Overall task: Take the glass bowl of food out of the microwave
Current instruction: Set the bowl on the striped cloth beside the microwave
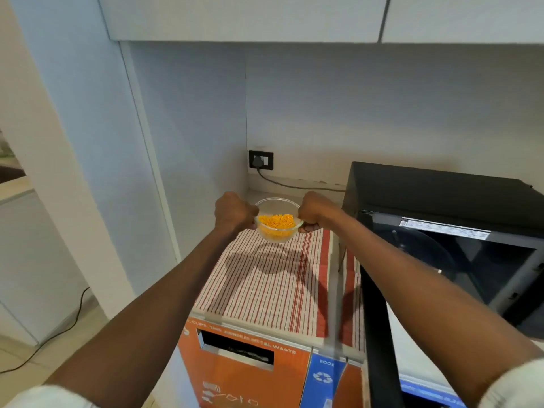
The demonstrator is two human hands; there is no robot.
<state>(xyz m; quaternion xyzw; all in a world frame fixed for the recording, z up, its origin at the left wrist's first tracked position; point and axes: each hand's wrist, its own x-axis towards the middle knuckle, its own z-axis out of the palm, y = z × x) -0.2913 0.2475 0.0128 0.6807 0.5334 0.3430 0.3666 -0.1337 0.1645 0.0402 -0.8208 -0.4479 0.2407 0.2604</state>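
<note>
Near right, microwave [459,231] door [379,334] hanging open, cavity empty, so extraction looks done. Mid-scene, striped cloth [265,284] spread over the recycling bin [244,369], likely a landing pad for hot glass. Farther out, glass bowl of food [278,222] held level above the cloth, left hand [232,213] and right hand [315,212] with fingers clamped on opposite rim edges, probably to avoid spills.

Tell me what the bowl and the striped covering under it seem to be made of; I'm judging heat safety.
The bowl held between the left hand and right hand looks like clear, glossy glass: the orange food shows through its wall. The striped cloth seems a woven, matte fabric, probably cotton, with red lines on white and soft creases.
</note>
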